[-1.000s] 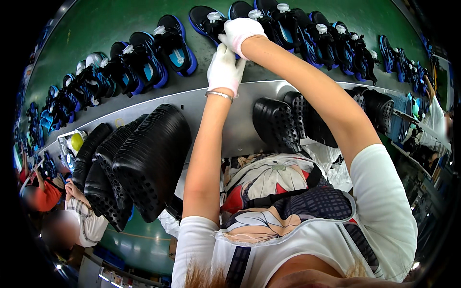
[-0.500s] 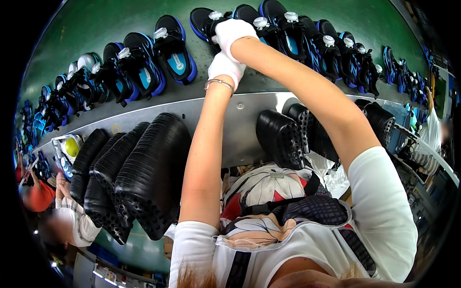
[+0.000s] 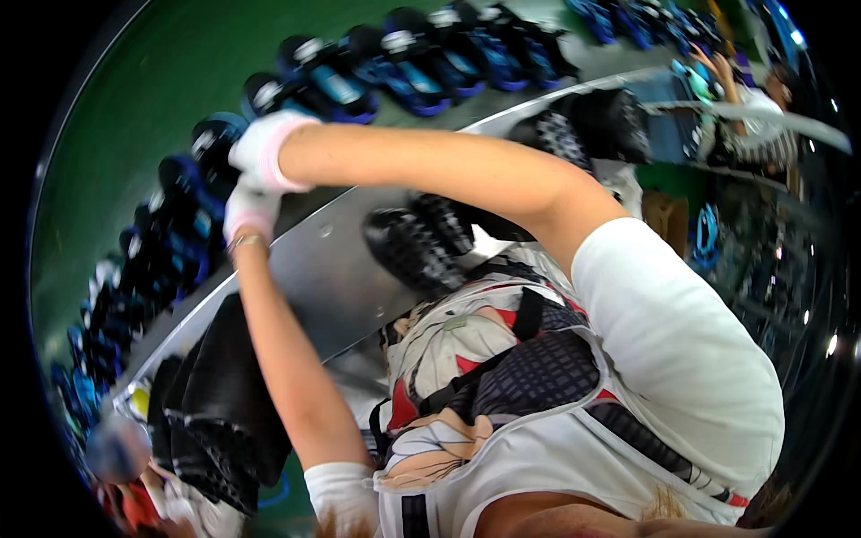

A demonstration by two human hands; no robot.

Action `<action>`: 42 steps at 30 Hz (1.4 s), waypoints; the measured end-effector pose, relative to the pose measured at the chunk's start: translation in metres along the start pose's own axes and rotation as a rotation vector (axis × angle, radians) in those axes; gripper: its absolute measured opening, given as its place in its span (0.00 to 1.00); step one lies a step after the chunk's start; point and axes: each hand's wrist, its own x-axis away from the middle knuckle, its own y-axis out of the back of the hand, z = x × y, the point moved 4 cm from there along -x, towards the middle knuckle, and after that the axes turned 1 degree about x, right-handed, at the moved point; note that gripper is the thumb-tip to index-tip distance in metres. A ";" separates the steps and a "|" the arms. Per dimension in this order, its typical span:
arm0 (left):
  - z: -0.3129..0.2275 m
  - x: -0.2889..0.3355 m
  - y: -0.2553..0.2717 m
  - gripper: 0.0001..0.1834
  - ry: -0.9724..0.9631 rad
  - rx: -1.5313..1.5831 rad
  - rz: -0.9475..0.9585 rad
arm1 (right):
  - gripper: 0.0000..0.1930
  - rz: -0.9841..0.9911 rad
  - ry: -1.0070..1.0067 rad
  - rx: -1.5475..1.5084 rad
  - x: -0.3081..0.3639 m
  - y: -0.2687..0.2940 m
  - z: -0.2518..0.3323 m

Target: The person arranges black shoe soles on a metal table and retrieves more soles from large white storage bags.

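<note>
Both my hands wear white gloves with pink cuffs and meet at a black shoe (image 3: pixel 213 148) with blue trim in the row on the green belt (image 3: pixel 224 45). My right hand (image 3: pixel 269 151) is closed at the shoe's right side. Just below it, my left hand (image 3: pixel 251 208) is closed at the heel end, with a bracelet on its wrist. Motion blurs the fingertips, and the shoe partly hides them. To the right, another black and blue shoe (image 3: pixel 332 81) with a pale dial on top stands in the row; a similar shoe (image 3: pixel 186 188) stands to the left.
A metal ledge (image 3: pixel 314 260) runs along the belt's near side. Black ridged shoe lasts (image 3: pixel 224 403) rest at its left, and more black lasts (image 3: pixel 417 242) at its right. A patterned apron (image 3: pixel 466 359) covers my front. A person (image 3: pixel 762 117) is at the far right, others at lower left.
The view has swung, so the shoe row and ledge now slant up to the right. My hands appear further left and lower, still together at a shoe. The picture is more blurred.
</note>
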 end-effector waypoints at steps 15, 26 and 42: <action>-0.067 0.157 0.020 0.20 -0.069 0.075 -0.549 | 0.18 -0.708 -0.644 -0.186 0.451 0.013 -0.254; -0.139 0.203 -0.015 0.19 -0.035 0.128 -0.447 | 0.29 -0.442 -0.495 0.160 0.443 0.010 -0.272; -0.256 0.216 -0.018 0.38 -0.115 1.674 0.109 | 0.28 -0.471 0.429 -0.202 0.329 0.030 -0.078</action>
